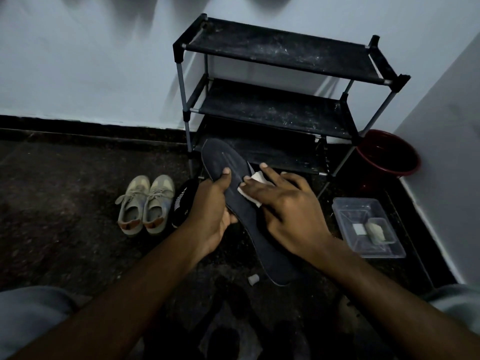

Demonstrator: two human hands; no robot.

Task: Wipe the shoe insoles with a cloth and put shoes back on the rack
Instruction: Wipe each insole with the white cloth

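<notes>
A long dark insole [228,165] is held at its middle by my left hand [210,214], thumb on top. My right hand [285,211] lies flat on the insole and presses a small white cloth [255,178] against it. The black three-shelf shoe rack [275,110] stands just behind, against the wall, its shelves dusty and bare. A pair of beige sneakers [145,203] stands on the floor to the left. A black shoe with white stripes [183,201] lies beside them, partly hidden by my left hand.
A clear plastic tub [345,206] with a small container and pale items inside sits on the floor at the right. A red bucket [389,154] stands in the corner behind it. A small white cap [253,279] lies on the dark floor below the insole.
</notes>
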